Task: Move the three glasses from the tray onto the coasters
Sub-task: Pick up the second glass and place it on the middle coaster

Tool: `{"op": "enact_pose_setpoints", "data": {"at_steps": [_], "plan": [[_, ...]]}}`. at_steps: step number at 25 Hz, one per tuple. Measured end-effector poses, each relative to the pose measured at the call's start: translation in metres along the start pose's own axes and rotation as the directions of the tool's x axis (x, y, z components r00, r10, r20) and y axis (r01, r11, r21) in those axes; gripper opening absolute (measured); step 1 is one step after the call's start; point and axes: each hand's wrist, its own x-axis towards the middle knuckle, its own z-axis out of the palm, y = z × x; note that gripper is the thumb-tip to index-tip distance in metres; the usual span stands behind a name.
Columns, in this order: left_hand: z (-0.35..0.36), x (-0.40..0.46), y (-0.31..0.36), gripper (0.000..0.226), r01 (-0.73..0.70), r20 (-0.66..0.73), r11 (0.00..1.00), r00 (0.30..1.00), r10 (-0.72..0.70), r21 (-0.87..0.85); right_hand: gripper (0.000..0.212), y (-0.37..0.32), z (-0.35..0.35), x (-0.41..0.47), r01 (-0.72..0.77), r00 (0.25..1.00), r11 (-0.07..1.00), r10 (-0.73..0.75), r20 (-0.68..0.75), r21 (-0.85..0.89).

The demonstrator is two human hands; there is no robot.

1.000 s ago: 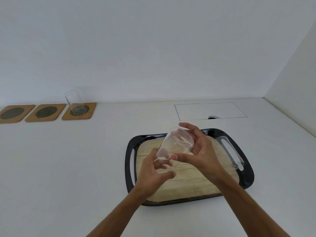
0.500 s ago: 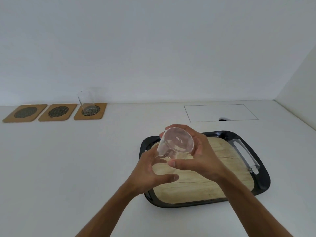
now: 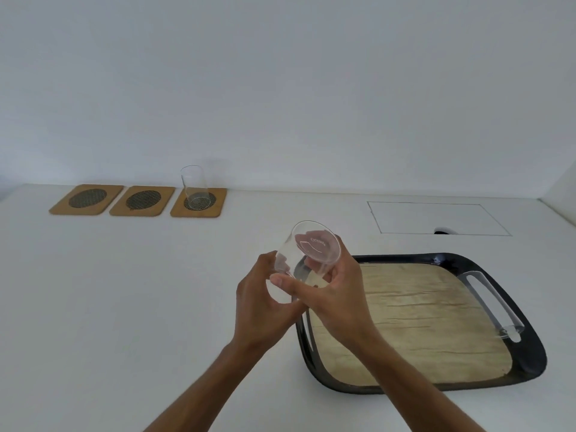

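Observation:
Both hands hold a clear glass (image 3: 307, 255) tilted in the air, its base turned away from me, just left of the tray. My left hand (image 3: 260, 307) grips its rim end. My right hand (image 3: 330, 294) wraps its side. The black tray (image 3: 530, 344) with a wood-look inside lies at the right. Another clear glass (image 3: 489, 300) lies on its side along the tray's right edge. Three wooden coasters stand in a row at the back left. The right coaster (image 3: 215, 205) bears an upright glass (image 3: 194, 187). The middle coaster (image 3: 141, 201) and left coaster (image 3: 87, 199) are bare.
The white counter (image 3: 124, 291) runs to a wall at the back and another at the far right. A rectangular panel outline (image 3: 436, 218) with a small dark notch is set into the counter behind the tray.
The held glass has moved left from over the tray to its left edge, with both hands still on it. The view has shifted left, so the tray sits further right.

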Motion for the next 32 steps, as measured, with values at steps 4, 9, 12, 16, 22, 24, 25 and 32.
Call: {"op": "enact_pose_setpoints", "data": {"at_steps": [4,9,12,16,22,24,25,32], "plan": [[-0.020,0.010,-0.016,0.055,0.044,0.005,0.999,0.999,-0.044,0.008,0.072,0.003,0.029,0.016,-0.003,1.000,1.000,0.003,0.019,-0.016],[-0.046,0.024,-0.046,0.064,0.123,0.050,0.991,0.991,-0.121,-0.051,0.066,0.010,0.052,0.039,-0.036,0.986,0.999,0.029,0.163,0.036],[-0.062,0.028,-0.066,0.062,0.165,-0.004,0.985,0.986,-0.166,-0.047,0.073,0.022,0.081,0.050,-0.064,0.978,0.998,0.060,0.202,0.013],[-0.091,0.043,-0.101,0.058,0.240,-0.031,0.971,0.970,-0.240,-0.022,0.078,0.035,0.126,0.069,-0.099,0.977,0.995,0.098,0.189,-0.006],[-0.149,0.057,-0.165,0.078,0.319,0.089,0.934,0.938,-0.336,0.160,0.074,0.055,0.185,0.115,-0.118,0.962,0.992,0.126,0.242,-0.046],[-0.170,0.049,-0.191,0.082,0.354,0.086,0.879,0.913,-0.399,0.319,0.075,0.061,0.199,0.130,-0.117,0.960,0.992,0.125,0.250,-0.047],[-0.183,0.046,-0.204,0.079,0.352,0.079,0.854,0.909,-0.410,0.384,0.076,0.065,0.208,0.140,-0.123,0.957,0.991,0.132,0.257,-0.049],[-0.258,0.060,-0.279,0.093,0.131,0.182,0.628,0.894,-0.409,0.767,0.069,0.087,0.282,0.212,-0.114,0.940,0.991,0.132,0.313,-0.074]]}}
